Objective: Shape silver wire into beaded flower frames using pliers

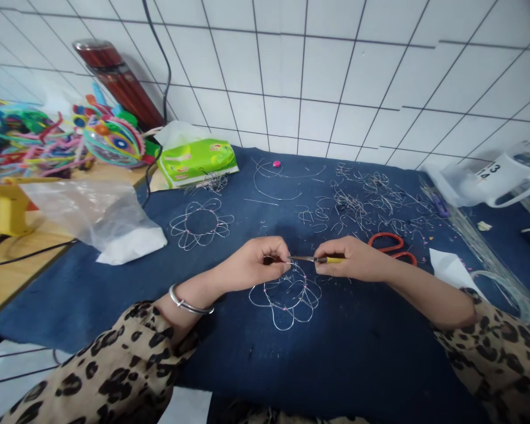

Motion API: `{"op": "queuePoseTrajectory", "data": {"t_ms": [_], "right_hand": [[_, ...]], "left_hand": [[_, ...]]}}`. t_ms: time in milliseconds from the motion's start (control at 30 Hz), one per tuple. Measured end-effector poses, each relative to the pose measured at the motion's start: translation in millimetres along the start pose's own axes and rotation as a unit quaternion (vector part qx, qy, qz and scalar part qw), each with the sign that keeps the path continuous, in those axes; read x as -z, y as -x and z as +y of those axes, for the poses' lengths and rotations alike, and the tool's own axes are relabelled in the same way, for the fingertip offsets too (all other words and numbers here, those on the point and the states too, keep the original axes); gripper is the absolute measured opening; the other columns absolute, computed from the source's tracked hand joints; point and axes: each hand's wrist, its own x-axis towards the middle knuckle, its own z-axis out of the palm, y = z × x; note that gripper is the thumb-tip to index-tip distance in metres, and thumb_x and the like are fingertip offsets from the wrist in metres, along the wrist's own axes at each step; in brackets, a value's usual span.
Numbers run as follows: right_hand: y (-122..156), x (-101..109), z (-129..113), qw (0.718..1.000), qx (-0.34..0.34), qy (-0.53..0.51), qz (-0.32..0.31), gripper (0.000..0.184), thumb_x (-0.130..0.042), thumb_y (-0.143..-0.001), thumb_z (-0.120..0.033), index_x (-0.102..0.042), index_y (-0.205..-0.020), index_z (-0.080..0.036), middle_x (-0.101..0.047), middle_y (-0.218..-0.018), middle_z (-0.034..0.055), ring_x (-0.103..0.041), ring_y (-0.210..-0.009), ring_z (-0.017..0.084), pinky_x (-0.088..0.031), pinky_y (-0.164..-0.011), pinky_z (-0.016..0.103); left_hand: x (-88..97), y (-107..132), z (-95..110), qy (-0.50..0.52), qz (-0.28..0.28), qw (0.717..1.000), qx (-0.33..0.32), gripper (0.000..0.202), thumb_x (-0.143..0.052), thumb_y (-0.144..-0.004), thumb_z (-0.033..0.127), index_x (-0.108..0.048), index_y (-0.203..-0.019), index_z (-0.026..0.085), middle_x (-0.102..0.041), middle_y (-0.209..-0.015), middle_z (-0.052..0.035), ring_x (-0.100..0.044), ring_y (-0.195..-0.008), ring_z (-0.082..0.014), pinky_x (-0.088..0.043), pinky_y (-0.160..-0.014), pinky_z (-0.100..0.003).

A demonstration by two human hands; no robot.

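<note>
Showing, from left to right: a yellow glue gun (9, 206) and a clear plastic bag (99, 215) at the bench edge; a green tissue pack (198, 159) by the tiled wall; a spare wire flower (201, 224) lying flat on the blue cloth (115, 282); the left hand (256, 265), fingers curled and pinched shut, seemingly on a strand of the wire flower (287, 297) where it meets the tip of the tool (324, 259); the wire flower itself, resting on the cloth just below and between both hands, its looped petals carrying small pink beads; the right hand (355, 259), fingers closed around the tool's yellow handle, the metal tip pointing toward the left hand; orange scissors (393, 247) just behind that hand; a scatter of wire scraps (371, 200) farther back; a white jug (499, 179) at the far right. The wire flower is judged very light and springy, its thin strands easily bent out of shape and apt to snag; a hold is best taken at the centre where the loops cross, or on a single strand close to the working point, rather than on an outer petal.
</note>
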Motion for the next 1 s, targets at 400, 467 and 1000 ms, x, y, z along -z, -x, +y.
{"op": "queuePoseTrajectory", "data": {"t_ms": [400,467,1000], "right_hand": [[-2.2,0.1,-1.0,1.0,0.007,0.011,-0.02,0.015,-0.059,-0.075,-0.033,-0.063,-0.082,-0.021,-0.058,-0.073,-0.0033,-0.05,-0.065,0.009,-0.038,-0.061,0.022],[-3.1,-0.7,-1.6,1.0,0.015,0.012,-0.025,0.015,-0.059,-0.075,-0.033,-0.063,-0.082,-0.02,-0.058,-0.073,-0.0035,-0.05,-0.066,0.009,-0.038,-0.062,0.022],[-3.7,-3.0,0.8,0.999,0.031,0.007,-0.021,0.019,-0.059,-0.076,-0.036,-0.063,-0.086,-0.02,-0.059,-0.076,-0.0021,-0.052,-0.069,0.009,-0.039,-0.064,0.021]], "left_hand": [[-0.4,-0.9,1.4,0.032,-0.029,0.999,0.022,0.008,-0.057,-0.077,0.016,-0.051,-0.074,0.013,-0.049,-0.067,0.0029,-0.041,-0.056,-0.0058,-0.035,-0.052,-0.019],[-0.6,-1.0,1.1,0.032,-0.037,0.999,0.022,0.007,-0.057,-0.077,0.017,-0.051,-0.075,0.013,-0.048,-0.067,0.0029,-0.04,-0.056,-0.0057,-0.034,-0.051,-0.019],[2.9,-0.2,2.0,0.058,-0.086,0.994,0.014,0.005,-0.055,-0.081,0.016,-0.051,-0.081,0.013,-0.048,-0.068,0.0038,-0.04,-0.057,-0.0055,-0.035,-0.053,-0.018]]}}
